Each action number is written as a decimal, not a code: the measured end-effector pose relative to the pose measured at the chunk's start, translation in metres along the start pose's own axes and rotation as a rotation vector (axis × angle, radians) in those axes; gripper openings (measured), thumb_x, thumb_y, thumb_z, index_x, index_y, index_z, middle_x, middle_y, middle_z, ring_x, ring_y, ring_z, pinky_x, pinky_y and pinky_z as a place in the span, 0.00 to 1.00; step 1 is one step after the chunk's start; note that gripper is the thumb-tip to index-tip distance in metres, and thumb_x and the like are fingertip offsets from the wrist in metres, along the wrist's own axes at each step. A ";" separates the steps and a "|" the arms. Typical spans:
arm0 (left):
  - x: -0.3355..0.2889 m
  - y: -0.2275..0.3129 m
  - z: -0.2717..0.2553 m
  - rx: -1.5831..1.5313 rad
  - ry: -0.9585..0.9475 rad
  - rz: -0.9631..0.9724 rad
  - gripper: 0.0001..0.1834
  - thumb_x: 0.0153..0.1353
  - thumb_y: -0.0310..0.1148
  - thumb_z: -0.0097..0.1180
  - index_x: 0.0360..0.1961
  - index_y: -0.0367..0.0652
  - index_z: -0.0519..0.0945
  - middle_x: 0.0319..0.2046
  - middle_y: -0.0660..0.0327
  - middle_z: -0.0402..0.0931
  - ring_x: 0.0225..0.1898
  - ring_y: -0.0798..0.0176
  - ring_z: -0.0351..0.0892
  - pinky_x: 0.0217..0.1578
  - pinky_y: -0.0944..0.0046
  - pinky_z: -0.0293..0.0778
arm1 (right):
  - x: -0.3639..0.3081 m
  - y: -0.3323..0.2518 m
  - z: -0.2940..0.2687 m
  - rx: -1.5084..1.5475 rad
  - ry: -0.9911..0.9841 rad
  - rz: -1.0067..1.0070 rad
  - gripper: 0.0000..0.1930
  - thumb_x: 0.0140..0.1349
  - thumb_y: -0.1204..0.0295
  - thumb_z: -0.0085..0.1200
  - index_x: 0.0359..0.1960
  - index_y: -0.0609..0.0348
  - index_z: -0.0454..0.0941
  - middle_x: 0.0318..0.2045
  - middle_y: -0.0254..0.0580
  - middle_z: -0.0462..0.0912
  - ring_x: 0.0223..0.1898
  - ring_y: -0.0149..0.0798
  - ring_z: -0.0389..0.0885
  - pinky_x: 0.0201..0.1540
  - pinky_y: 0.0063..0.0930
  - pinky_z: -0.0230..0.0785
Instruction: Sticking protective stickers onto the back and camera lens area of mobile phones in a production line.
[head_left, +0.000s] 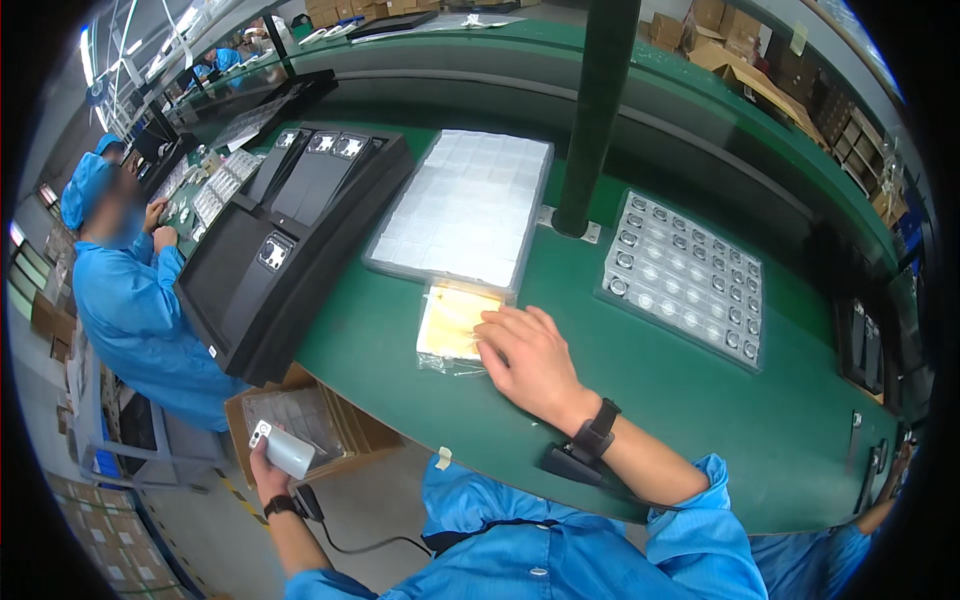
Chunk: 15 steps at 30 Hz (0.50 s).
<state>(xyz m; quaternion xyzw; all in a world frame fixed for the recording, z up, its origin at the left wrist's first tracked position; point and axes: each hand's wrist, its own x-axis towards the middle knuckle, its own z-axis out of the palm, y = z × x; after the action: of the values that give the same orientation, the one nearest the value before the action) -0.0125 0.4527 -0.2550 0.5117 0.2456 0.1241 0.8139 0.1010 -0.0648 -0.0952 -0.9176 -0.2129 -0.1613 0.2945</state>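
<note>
A slip could drop the pale device [288, 454] the left hand [266, 474] grasps beyond the desk [365, 360]'s near edge; whether the right hand [537, 366] pinches the yellow packet [453, 322] is unclear.

Factory assembly workshop. Long green-topped workbench [370, 360] bearing clear plastic tray [663, 272] with small round parts [618, 287] in rows, plus black rectangular tray [330, 250]. Co-worker in blue smock and cap [140, 300] alongside. Brown cardboard cartons [740, 30] beyond; white strip lights [86, 55] overhead.
</note>
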 end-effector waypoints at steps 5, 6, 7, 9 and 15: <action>-0.070 0.051 0.084 -0.433 -0.140 -0.092 0.29 0.69 0.34 0.46 0.68 0.36 0.57 0.57 0.42 0.71 0.58 0.48 0.74 0.58 0.51 0.73 | 0.012 -0.004 -0.008 0.123 0.114 -0.010 0.08 0.61 0.71 0.54 0.38 0.59 0.80 0.43 0.42 0.80 0.51 0.43 0.75 0.60 0.42 0.60; -0.089 0.055 0.103 -0.571 -0.395 -0.178 0.28 0.69 0.33 0.46 0.68 0.39 0.60 0.62 0.42 0.65 0.58 0.45 0.73 0.56 0.48 0.74 | 0.014 -0.007 -0.005 0.133 0.110 -0.009 0.08 0.61 0.71 0.54 0.38 0.59 0.80 0.43 0.42 0.80 0.51 0.43 0.75 0.60 0.42 0.60; -0.107 0.057 0.129 -0.708 -0.654 -0.265 0.26 0.68 0.33 0.46 0.67 0.41 0.62 0.67 0.43 0.58 0.58 0.41 0.73 0.54 0.45 0.75 | 0.019 -0.009 -0.003 0.116 0.133 -0.018 0.06 0.60 0.72 0.54 0.36 0.59 0.79 0.42 0.42 0.79 0.50 0.43 0.75 0.58 0.42 0.60; -0.132 0.052 0.211 -0.619 -0.710 -0.413 0.26 0.68 0.33 0.46 0.68 0.46 0.62 0.70 0.39 0.51 0.60 0.35 0.69 0.54 0.41 0.73 | 0.025 -0.012 0.000 0.102 0.156 -0.037 0.05 0.60 0.72 0.54 0.35 0.59 0.78 0.41 0.41 0.78 0.49 0.43 0.75 0.57 0.41 0.60; -0.116 0.031 0.334 -0.509 -0.688 -0.554 0.28 0.69 0.35 0.45 0.68 0.39 0.57 0.71 0.39 0.48 0.71 0.42 0.52 0.63 0.45 0.64 | 0.022 -0.008 0.001 0.168 0.127 -0.040 0.06 0.54 0.75 0.57 0.35 0.57 0.77 0.46 0.44 0.75 0.51 0.46 0.74 0.56 0.41 0.61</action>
<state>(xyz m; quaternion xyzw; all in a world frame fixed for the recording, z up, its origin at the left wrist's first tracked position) 0.0665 0.1560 -0.0766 0.2241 0.0518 -0.2162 0.9489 0.1160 -0.0524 -0.0832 -0.8732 -0.2247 -0.2063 0.3802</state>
